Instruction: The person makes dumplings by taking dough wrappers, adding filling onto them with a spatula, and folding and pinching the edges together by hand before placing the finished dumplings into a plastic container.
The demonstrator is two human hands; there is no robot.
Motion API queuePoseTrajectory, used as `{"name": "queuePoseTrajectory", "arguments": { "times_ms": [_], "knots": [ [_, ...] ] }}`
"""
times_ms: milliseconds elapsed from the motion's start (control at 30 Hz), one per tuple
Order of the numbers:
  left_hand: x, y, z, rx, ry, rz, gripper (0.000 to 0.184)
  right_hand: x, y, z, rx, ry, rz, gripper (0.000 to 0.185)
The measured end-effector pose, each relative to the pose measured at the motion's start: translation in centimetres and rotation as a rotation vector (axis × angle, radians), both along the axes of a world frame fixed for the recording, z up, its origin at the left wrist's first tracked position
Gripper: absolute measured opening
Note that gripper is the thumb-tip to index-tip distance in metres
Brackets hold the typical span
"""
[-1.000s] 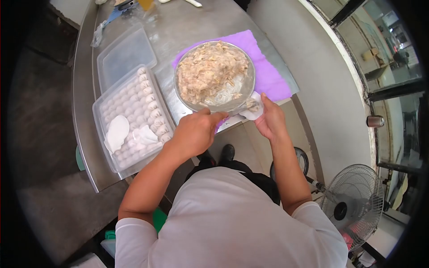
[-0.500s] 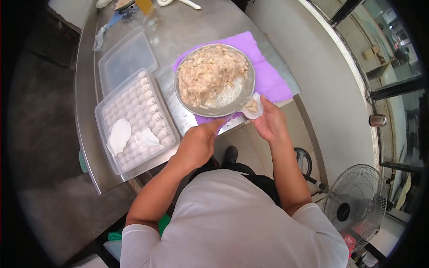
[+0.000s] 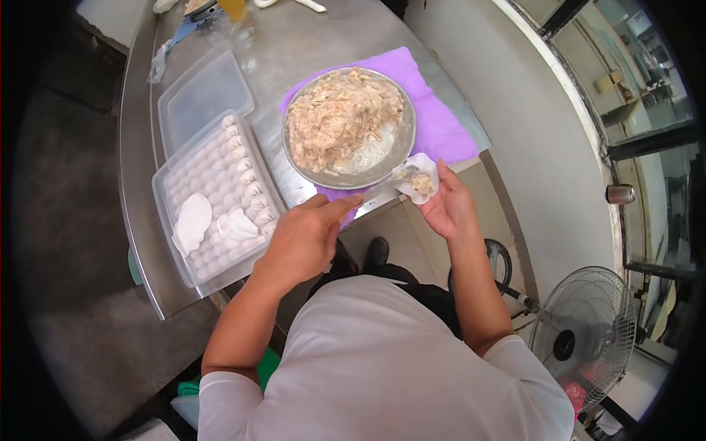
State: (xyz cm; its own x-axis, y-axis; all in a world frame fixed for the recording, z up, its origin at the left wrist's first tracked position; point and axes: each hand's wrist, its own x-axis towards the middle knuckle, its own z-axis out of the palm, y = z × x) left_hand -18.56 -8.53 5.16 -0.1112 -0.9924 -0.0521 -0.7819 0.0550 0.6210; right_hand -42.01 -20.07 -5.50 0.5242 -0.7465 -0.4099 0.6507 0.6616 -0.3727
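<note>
My left hand (image 3: 303, 237) is closed round a flat, pale spatula (image 3: 379, 189), whose tip reaches to a white dough wrapper (image 3: 410, 167). The wrapper lies across the fingers of my right hand (image 3: 450, 206), with a small lump of filling (image 3: 421, 184) on it. Just beyond both hands, a round metal bowl (image 3: 323, 178) holds a large mound of pale minced filling (image 3: 342, 117). Under the bowl is a purple cloth (image 3: 441, 128). To the left, a clear plastic box (image 3: 163, 213) holds rows of pleated dumplings (image 3: 220, 165), with loose wrappers (image 3: 193, 220) on top.
A clear lid (image 3: 206, 95) lies behind the box on the steel table (image 3: 287, 37). At the far left edge are a blue cloth (image 3: 184, 31) and a plastic bag (image 3: 157, 65). A standing fan (image 3: 581, 331) is at the lower right.
The spatula, hidden or hard to see half a second ago, now shows over the wrapper. My left hand has risen slightly and moved left. The wrapper lies flatter, its filling more visible.
</note>
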Motion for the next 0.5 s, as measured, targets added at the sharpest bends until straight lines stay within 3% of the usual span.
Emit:
{"name": "queuePoseTrajectory", "arguments": {
  "times_ms": [200, 267, 300, 367, 500],
  "knots": [
    [0.1, 0.6, -0.5, -0.092, -0.055, -0.037, 0.046, 0.4, -0.3, 0.2, -0.005, -0.080, 0.049, 0.047],
    [0.9, 0.5, 0.4, -0.052, 0.185, -0.037, 0.046, 0.7, 0.0, 0.3, -0.013, -0.083, 0.038, 0.048],
    [0.6, 0.2, 0.8, -0.053, 0.185, -0.034, 0.046, 1.0, 0.1, 0.9, -0.006, -0.079, 0.026, 0.048],
    [-0.4, -0.1, 1.7, 0.445, 0.605, 0.278, 0.039, 1.2, 0.3, 1.1, -0.002, -0.081, 0.030, 0.048],
    [0.3, 1.3, 0.4, 0.280, 0.425, 0.413, 0.037, -0.1, 0.2, -0.2, -0.046, 0.006, -0.008, 0.046]
  ]
}}
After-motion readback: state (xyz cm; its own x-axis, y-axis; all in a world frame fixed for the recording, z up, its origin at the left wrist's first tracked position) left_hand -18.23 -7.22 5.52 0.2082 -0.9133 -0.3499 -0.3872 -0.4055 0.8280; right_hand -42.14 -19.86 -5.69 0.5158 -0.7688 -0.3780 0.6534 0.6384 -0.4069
